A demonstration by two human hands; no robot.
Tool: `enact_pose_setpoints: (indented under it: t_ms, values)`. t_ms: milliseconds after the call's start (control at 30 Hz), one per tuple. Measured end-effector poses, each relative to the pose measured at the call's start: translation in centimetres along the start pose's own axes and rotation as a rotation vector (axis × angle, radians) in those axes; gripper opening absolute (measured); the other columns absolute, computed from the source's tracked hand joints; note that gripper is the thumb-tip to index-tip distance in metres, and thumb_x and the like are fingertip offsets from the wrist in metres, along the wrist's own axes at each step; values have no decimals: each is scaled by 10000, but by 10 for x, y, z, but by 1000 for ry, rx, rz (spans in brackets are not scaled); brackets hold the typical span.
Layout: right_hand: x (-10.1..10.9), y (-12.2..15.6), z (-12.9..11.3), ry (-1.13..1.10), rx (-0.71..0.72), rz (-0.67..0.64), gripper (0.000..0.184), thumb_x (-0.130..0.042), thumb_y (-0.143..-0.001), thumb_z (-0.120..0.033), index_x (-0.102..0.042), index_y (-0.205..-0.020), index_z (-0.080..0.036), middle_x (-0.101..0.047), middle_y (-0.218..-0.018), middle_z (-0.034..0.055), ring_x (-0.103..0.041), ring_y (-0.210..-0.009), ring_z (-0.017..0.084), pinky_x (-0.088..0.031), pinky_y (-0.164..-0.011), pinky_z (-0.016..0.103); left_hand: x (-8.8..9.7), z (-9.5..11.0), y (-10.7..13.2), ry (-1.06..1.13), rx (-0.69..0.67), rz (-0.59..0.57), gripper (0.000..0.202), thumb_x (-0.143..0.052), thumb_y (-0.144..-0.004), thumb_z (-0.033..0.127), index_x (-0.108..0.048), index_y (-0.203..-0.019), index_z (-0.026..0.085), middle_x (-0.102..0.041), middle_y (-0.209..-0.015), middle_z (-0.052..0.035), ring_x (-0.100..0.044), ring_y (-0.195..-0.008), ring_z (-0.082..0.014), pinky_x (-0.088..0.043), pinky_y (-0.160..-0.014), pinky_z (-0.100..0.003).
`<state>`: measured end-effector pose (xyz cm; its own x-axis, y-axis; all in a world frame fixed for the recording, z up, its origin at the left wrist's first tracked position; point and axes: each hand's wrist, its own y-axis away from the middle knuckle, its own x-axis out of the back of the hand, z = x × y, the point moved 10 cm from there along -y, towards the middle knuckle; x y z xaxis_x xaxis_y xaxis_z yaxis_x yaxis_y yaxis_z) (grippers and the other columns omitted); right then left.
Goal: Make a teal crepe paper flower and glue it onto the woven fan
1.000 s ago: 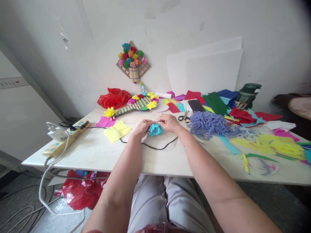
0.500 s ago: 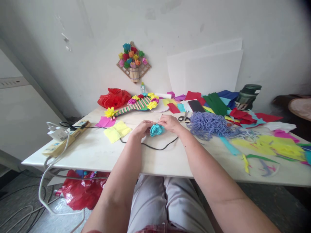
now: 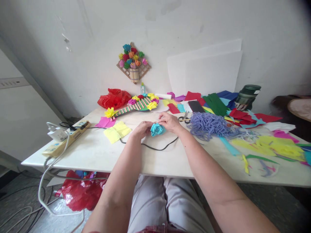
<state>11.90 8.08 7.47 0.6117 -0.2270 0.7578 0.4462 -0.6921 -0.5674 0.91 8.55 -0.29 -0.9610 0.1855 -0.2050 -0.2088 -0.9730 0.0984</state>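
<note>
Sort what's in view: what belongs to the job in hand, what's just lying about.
Belongs, it seems:
turquoise paper flower, held between left hand and right hand
scissors, probably
yellow paper sheets, probably

Apparently just lying about:
power strip
green flask
red plastic bags

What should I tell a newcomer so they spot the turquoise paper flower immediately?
Start at the white table, then find the left hand and right hand close together near its middle. The turquoise paper flower is between them, beyond the black cord. Unlike the yellow flowers on the green lute-shaped craft, it is held.
</note>
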Motion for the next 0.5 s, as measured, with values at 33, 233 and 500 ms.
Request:
enact_pose_setpoints:
  t_ms: [33,233,500]
  values:
    - [-1,0,1,-7,-5,-2,108,-657,-776,-204,-748,-762,-261,-675,-984,-9,-592,-776,134,-405,-628,248,0,0,-1,-8,-7,-2,199,-738,-555,243,-569,-539,138,-511,-463,21,-442,-418,-84,-314,-428,-225]
    - [-9,0,5,-57,-24,-89,111,-647,-784,-189,-749,-798,-230,-680,-991,10,-612,-815,141,-421,-671,251,5,0,-3,-70,-23,-2,223,-776,-532,277,-618,-585,128,-520,-445,17,-434,-395,-83,-288,-413,-218]
    - [-11,3,12,-18,-62,-187,156,-614,-834,-309,-747,-858,-232,-692,-1031,16,-623,-901,160,-418,-703,250,6,-1,-6,-95,-34,-13,242,-796,-541,278,-648,-625,107,-587,-499,-7,-497,-426,-84,-350,-449,-216]
